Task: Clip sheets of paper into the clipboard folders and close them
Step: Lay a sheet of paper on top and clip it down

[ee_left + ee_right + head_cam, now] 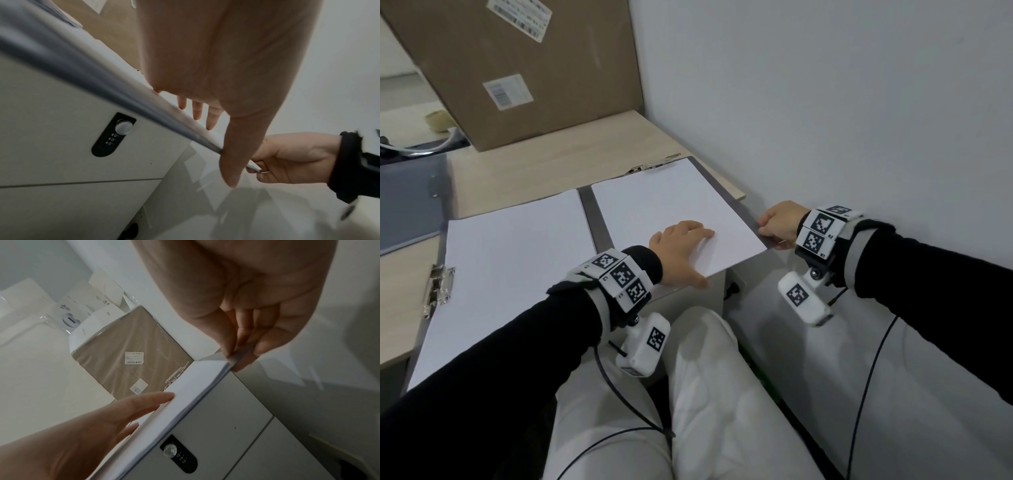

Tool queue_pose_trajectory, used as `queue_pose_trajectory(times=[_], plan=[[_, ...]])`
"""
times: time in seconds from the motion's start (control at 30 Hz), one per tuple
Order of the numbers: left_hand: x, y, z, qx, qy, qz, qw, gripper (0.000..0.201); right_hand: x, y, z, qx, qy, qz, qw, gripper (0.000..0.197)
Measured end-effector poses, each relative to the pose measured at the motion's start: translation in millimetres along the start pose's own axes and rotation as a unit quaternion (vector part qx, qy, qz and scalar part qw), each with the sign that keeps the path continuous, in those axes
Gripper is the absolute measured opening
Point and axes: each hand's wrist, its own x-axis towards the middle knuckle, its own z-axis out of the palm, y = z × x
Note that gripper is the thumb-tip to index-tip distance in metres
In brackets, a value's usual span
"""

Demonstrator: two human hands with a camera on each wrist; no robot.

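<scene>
An open grey clipboard folder (589, 219) lies on the desk and overhangs its front edge. Its right half carries a white sheet (667, 205) under a metal clip (654, 165) at the top. My left hand (681, 245) lies flat on that sheet with straight fingers, the thumb (231, 164) hanging over the near edge. My right hand (777, 228) pinches the folder's near right corner (239, 356) between thumb and fingers. The left half holds another white sheet (510, 274), with a metal clip (438, 291) at its left side.
A large cardboard box (534, 68) stands at the back of the desk against the white wall (825, 102). A second grey folder (407, 205) lies far left. Below the desk is a white cabinet with a dial lock (117, 133). My lap and cables are underneath.
</scene>
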Motion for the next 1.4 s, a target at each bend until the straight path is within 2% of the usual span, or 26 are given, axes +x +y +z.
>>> queue_pose_trajectory(times=[0.1,0.17,0.27,0.37,0.5,0.6,0.77,0.9,1.0,1.1,1.13,1.2,1.27,1.33,1.4], plan=[[2.0,-0.4,-2.6,-0.013,-0.018,-0.004,1.0,0.101,-1.4,-3.2,-0.6,-0.018,-0.01,0.003,1.0,0.038],[1.5,-0.9,-12.0,-0.067,-0.03,-0.006,0.997,0.1,-2.9,-10.6,-2.1,-0.069,0.015,-0.014,0.997,0.037],[3.8,-11.6,-33.1,-0.171,0.024,-0.017,0.985,0.07,1.7,-31.0,-5.3,-0.099,0.086,-0.061,0.989,0.036],[11.9,-39.3,-56.3,-0.201,0.092,-0.058,0.974,0.052,14.6,-61.4,-3.3,-0.086,0.092,-0.094,0.987,0.036],[24.7,-85.4,-80.0,-0.199,0.101,-0.132,0.966,0.045,44.0,-110.9,11.0,-0.146,0.076,-0.11,0.98,0.038],[33.2,-113.8,-89.8,-0.146,0.082,-0.162,0.972,0.045,71.4,-140.2,21.8,-0.187,0.052,-0.108,0.975,0.039],[39.3,-135.4,-88.8,-0.091,0.01,-0.161,0.983,0.049,98.7,-162.9,38.7,-0.223,0.005,-0.081,0.971,0.053],[41.7,-145.9,-86.3,-0.089,0.008,-0.155,0.984,0.051,113.3,-165.9,49.9,-0.223,0.001,-0.061,0.973,0.064],[41.2,-147.5,-85.2,-0.066,0.004,-0.139,0.988,0.058,117.7,-171.2,49.5,-0.216,0.001,-0.06,0.975,0.055],[40.7,-150.9,-84.6,-0.069,0.006,-0.13,0.989,0.061,121.1,-176.1,49.8,-0.178,0.004,-0.072,0.981,0.028],[40.5,-152.5,-83.9,-0.071,0.006,-0.127,0.989,0.061,122.5,-176.1,50.4,-0.148,0.005,-0.077,0.986,0.026],[40.3,-155.0,-82.7,-0.08,0.005,-0.127,0.989,0.061,123.5,-175.0,50.9,-0.074,0.015,-0.106,0.991,0.037],[40.7,-156.7,-82.1,-0.084,0.008,-0.124,0.989,0.061,116.7,-175.7,52.8,-0.04,0.02,-0.167,0.985,0.053],[40.9,-157.3,-82.2,-0.08,0.01,-0.12,0.99,0.061,108.5,-177.3,58.5,-0.053,-0.019,-0.224,0.973,0.069],[40.9,-158.0,-81.9,-0.078,0.011,-0.118,0.99,0.062,102.7,-178.3,66.7,-0.108,-0.082,-0.258,0.956,0.075]])
